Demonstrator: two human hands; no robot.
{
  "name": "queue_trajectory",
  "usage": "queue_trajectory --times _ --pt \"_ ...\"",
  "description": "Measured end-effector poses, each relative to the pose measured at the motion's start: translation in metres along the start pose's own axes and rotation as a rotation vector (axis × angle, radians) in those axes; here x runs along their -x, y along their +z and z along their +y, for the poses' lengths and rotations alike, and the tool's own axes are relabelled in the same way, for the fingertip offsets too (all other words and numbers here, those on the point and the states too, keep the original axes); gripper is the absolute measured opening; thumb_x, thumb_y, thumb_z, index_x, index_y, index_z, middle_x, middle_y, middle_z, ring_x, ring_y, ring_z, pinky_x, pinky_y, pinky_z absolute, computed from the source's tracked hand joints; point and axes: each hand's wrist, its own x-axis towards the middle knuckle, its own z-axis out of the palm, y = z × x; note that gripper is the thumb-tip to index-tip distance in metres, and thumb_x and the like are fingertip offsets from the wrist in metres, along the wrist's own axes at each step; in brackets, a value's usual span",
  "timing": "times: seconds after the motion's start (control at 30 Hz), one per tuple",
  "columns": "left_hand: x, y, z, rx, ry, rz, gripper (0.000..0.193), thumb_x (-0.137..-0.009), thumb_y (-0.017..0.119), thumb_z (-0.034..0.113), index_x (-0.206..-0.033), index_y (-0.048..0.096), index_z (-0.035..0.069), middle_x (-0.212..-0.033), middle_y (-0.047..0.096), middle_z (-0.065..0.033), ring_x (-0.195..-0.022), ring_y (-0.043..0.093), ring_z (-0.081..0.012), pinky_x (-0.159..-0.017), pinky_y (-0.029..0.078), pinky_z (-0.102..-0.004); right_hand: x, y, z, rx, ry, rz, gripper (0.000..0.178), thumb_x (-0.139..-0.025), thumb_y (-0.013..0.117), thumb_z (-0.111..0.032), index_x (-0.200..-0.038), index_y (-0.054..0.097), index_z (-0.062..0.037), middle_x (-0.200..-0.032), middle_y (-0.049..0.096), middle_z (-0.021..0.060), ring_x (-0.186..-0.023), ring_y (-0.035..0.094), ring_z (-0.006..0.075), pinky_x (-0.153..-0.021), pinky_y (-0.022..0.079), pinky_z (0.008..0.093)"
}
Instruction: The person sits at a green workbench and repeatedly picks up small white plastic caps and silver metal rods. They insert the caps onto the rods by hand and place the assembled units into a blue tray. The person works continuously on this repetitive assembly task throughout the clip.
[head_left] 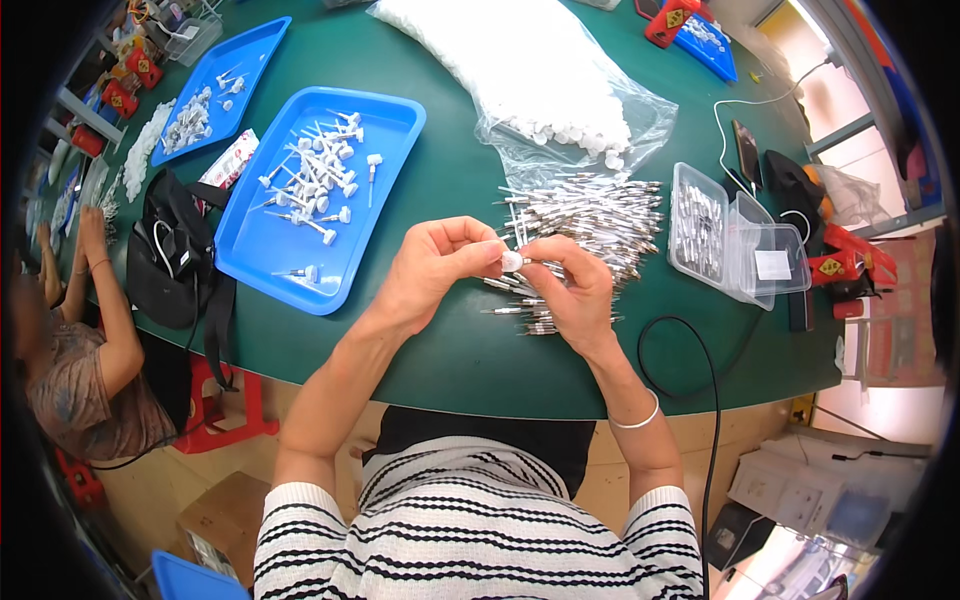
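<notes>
My left hand (pixel 440 262) and my right hand (pixel 578 292) meet over the table, fingertips closed on a small round white cap (pixel 512 261). A thin rod seems to run from the cap into my right fingers, though they mostly hide it. Just behind and beneath my right hand lies a pile of thin white-and-metal rods (pixel 600 215). To the left of my left hand, a blue tray (pixel 395 118) carries several white-capped rods (pixel 320 172). Beyond the pile, a clear plastic bag (pixel 645 125) spills loose white caps (pixel 560 125).
Right of the pile stand a clear plastic box (pixel 683 262) of rods, its lid, a phone (pixel 746 153) and a black cable (pixel 712 400). A black bag (pixel 165 250) and second blue tray (pixel 262 55) lie left. Another person (pixel 95 370) works at the far left.
</notes>
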Motion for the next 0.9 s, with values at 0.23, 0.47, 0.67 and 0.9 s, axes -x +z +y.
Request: queue_trajectory --times 0.23,0.47,0.67,0.9 --pt "0.001 0.000 -0.003 0.080 -0.048 -0.046 0.011 -0.088 0.064 0.011 -0.088 0.062 0.000 -0.089 0.066 -0.0091 -0.080 0.064 -0.0138 -0.078 0.054 -0.0278 0.003 0.001 0.002 -0.108 0.085 0.017 0.010 -0.084 0.067 -0.002 -0.094 0.064 -0.0010 -0.082 0.066 0.0045 -0.072 0.059 0.0092 -0.064 0.046 0.0225" --pt "-0.001 0.004 -0.006 0.118 -0.014 0.002 0.013 -0.092 0.059 0.014 -0.089 0.060 0.001 -0.085 0.064 -0.0073 -0.076 0.063 -0.0122 -0.074 0.055 -0.0279 0.004 0.000 0.006 -0.138 0.070 0.052 0.011 -0.084 0.067 -0.002 -0.095 0.064 -0.0012 -0.083 0.066 0.0046 -0.074 0.059 0.0096 -0.066 0.046 0.0228" --pt "0.001 0.011 -0.006 0.013 0.004 0.031 0.015 -0.093 0.058 0.017 -0.087 0.060 0.003 -0.081 0.060 -0.0037 -0.073 0.059 -0.0098 -0.070 0.055 -0.0275 0.002 -0.002 0.005 -0.040 -0.008 0.092 0.012 -0.082 0.067 0.001 -0.093 0.064 -0.0008 -0.083 0.066 0.0061 -0.075 0.061 0.0127 -0.068 0.047 0.0250" --pt "0.002 0.007 -0.012 0.012 -0.020 0.044 0.013 -0.089 0.064 0.015 -0.090 0.063 0.002 -0.083 0.062 -0.0022 -0.074 0.059 -0.0081 -0.066 0.053 -0.0252 0.001 0.001 -0.004 0.171 -0.028 0.110 0.014 -0.079 0.066 0.005 -0.092 0.063 0.0004 -0.081 0.064 0.0086 -0.072 0.060 0.0165 -0.068 0.047 0.0263"
